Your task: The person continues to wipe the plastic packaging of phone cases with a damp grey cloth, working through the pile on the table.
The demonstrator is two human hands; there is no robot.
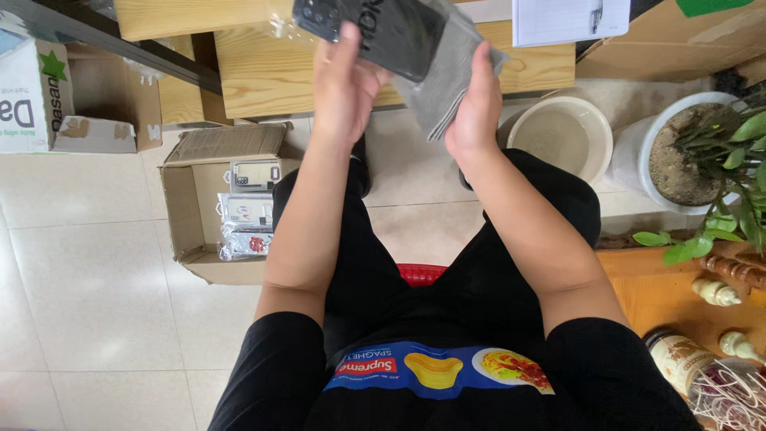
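Note:
A black phone case (391,32) in a clear plastic sleeve is held up in front of me, over the edge of a wooden table (271,72). My left hand (345,84) grips its left side with the thumb across the front. Under the case, my right hand (476,104) holds a grey cloth or pouch (447,88) by its right edge. Both forearms reach up from my lap, and I sit on a red stool (420,274).
An open cardboard box (191,199) with several packaged phone cases stands on the tiled floor at my left. A white basin (562,136) and a potted plant (694,152) stand at the right. A white carton (32,96) sits far left; a wooden shelf with bottles (702,367) at lower right.

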